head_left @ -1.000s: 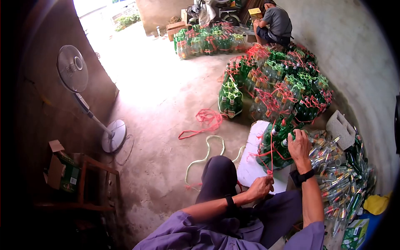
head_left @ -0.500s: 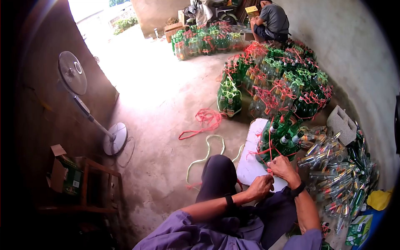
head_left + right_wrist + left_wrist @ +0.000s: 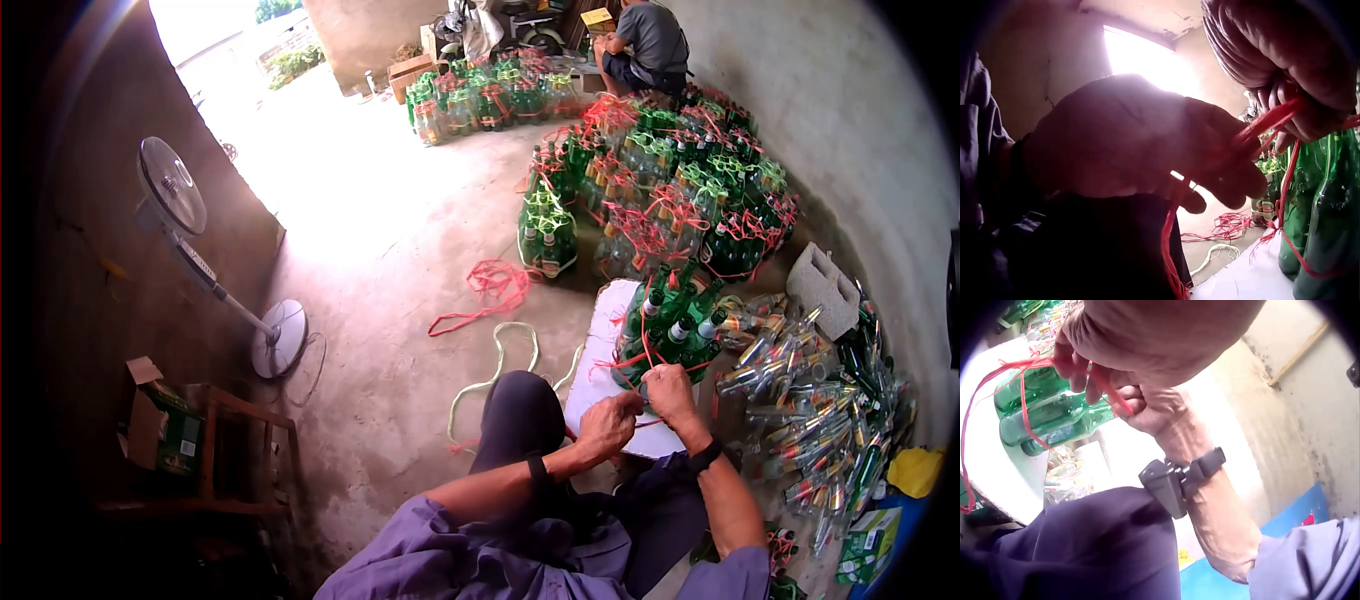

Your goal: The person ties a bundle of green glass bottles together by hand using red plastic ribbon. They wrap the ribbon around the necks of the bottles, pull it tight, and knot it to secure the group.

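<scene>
Green glass bottles (image 3: 682, 335) stand bunched on a white board (image 3: 595, 370), with red plastic twine (image 3: 1286, 187) round them. Close in front of the bunch, my right hand (image 3: 672, 392) pinches a length of the twine, and a strand runs from it up the bottles. My left hand (image 3: 608, 425) is right beside it, gripping the same twine. In the right wrist view the twine stretches between both hands, and a loose tail hangs below the left hand (image 3: 1135, 137). The left fingertips are partly hidden in the head view.
Many tied bottle bundles (image 3: 650, 210) fill the floor ahead. Loose bottles (image 3: 810, 420) lie heaped at right beside a concrete block (image 3: 823, 290). Red twine (image 3: 497, 285) and pale green rope (image 3: 490, 385) lie on the floor. A fan (image 3: 172, 187) stands left; a person (image 3: 650, 48) crouches behind.
My right hand has come down from the bottle tops to the twine and now pinches it beside my left hand. The left hand has shifted slightly left and up, still gripping twine.
</scene>
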Tool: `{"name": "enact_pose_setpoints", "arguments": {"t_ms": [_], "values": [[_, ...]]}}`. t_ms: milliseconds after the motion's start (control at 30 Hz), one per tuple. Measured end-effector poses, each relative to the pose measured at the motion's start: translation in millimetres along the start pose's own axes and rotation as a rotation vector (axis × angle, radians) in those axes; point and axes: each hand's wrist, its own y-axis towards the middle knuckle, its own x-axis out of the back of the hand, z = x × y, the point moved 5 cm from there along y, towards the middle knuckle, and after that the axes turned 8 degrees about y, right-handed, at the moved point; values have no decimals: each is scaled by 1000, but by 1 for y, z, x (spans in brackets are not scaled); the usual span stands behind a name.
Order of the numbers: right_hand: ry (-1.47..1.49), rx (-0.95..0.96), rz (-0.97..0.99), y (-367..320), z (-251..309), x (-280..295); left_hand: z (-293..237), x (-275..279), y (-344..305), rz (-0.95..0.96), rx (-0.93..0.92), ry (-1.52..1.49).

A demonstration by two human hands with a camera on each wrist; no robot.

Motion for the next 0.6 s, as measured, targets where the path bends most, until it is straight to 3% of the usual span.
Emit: {"name": "enact_pose_setpoints", "arguments": {"t_ms": [67,133,267,367,500,567,600], "values": [[9,64,-10,-5,5,-3,6,13,16,-125,30,-95],[-109,47,-55,-8,9,-5,0,29,30,-237,-57,-126],[30,113,-25,-19,22,-5,-18,42,55,-261,-91,-5],[21,136,-36,-20,20,-10,-18,25,75,-266,-258,128],[11,130,-45,-19,18,-9,-23,12,88,-340,-326,170],[9,108,-23,-19,14,-11,-32,12,93,-323,-514,253],[-42,82,-11,-19,12,-12,-27,10,96,-323,-513,252]]}}
